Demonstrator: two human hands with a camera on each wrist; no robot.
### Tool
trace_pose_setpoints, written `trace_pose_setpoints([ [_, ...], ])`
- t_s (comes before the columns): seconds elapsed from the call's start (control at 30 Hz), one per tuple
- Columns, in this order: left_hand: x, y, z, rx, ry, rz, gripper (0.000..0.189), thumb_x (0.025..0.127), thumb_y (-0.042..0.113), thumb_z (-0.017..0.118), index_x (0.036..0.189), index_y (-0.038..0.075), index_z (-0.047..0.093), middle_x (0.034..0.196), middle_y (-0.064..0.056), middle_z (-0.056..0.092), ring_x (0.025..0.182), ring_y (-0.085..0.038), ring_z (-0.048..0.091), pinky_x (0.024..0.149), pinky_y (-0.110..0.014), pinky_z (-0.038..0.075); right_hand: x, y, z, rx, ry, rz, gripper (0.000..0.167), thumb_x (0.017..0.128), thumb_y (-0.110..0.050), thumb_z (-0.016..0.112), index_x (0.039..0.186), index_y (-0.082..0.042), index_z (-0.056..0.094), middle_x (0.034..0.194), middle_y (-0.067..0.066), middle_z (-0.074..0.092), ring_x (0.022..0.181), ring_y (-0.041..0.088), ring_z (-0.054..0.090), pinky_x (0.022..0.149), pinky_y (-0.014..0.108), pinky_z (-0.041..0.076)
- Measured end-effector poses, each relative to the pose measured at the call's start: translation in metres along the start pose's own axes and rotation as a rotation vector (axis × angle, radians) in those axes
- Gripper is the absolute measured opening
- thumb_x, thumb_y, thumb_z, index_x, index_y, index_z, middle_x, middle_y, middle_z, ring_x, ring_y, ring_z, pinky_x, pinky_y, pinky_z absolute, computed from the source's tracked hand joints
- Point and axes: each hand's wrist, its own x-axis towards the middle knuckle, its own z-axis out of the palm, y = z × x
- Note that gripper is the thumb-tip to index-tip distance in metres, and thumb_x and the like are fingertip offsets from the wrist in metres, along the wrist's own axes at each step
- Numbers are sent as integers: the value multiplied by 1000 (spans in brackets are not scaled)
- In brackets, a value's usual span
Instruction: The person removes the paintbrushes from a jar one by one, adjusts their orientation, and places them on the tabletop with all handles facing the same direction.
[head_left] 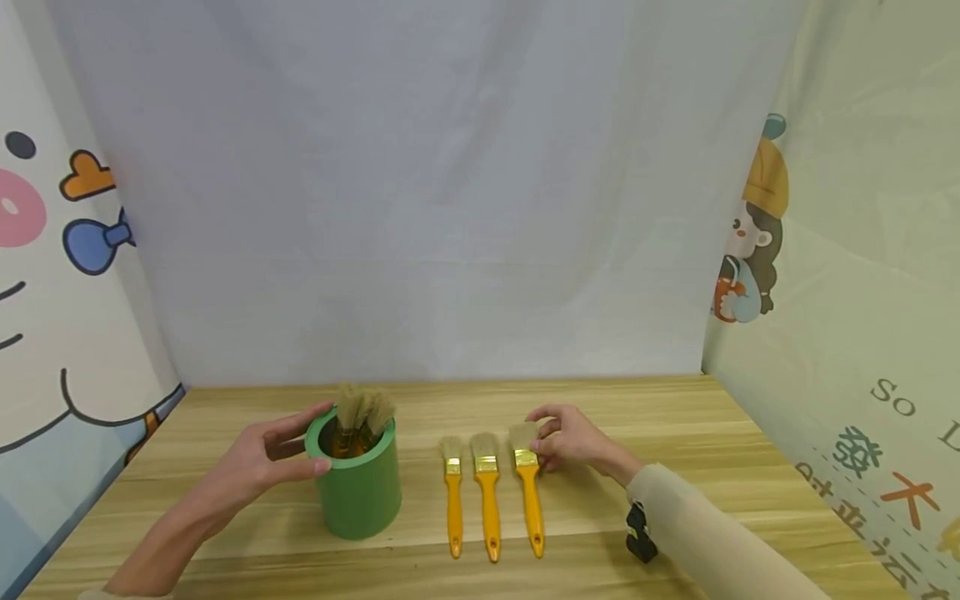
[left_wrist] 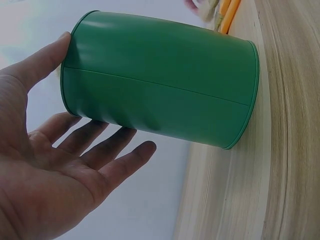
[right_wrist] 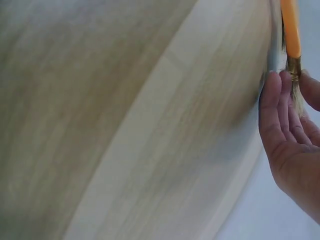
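My left hand (head_left: 258, 458) holds a green cylindrical holder (head_left: 360, 496) near its top, thumb at the near side of the rim and fingers round the far side. Several brushes stand in it, their pale bristles (head_left: 363, 408) above the rim. Three flat paintbrushes with yellow-orange handles lie side by side: a narrow left paintbrush (head_left: 454, 508), a middle paintbrush (head_left: 490, 512) and a right paintbrush (head_left: 532, 508). At the bristle end of the right paintbrush is my right hand (head_left: 566, 437); in the right wrist view its thumb and fingers pinch a paintbrush (right_wrist: 291, 30) around the metal band.
The wood-grain table (head_left: 622, 567) reaches back to a pale hanging cloth (head_left: 450, 208). Printed cloths with cartoon figures hang at the left (head_left: 45, 333) and right (head_left: 847, 292). A black strap device (head_left: 640, 533) sits on the right sleeve.
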Motion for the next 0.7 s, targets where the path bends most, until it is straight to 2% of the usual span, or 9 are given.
trace_pose_setpoints([
  [0.27, 0, 0, -1, 0, -4, 17, 74, 101, 19, 72, 165, 8, 36, 167, -23, 30, 143, -60, 37, 101, -57, 53, 3, 0, 0, -144, 15, -44, 43, 92, 5, 74, 132, 14, 60, 90, 14, 71, 72, 14, 60, 62, 27, 48],
  [0.53, 0, -1, -1, -3, -6, 28, 75, 101, 18, 71, 165, 6, 35, 167, -23, 31, 143, -60, 37, 101, -57, 53, 4, 2, -1, -259, 30, -85, 40, 90, 2, 79, 126, 13, 65, 94, 13, 72, 82, 18, 66, 74, 32, 55],
  [0.7, -1, -1, -1, -5, -7, 32, 74, 101, 18, 71, 165, 6, 35, 167, -23, 31, 143, -60, 37, 101, -57, 53, 5, 3, -2, -272, 31, -100, 39, 89, 1, 80, 124, 12, 66, 95, 12, 71, 85, 19, 66, 75, 34, 55],
])
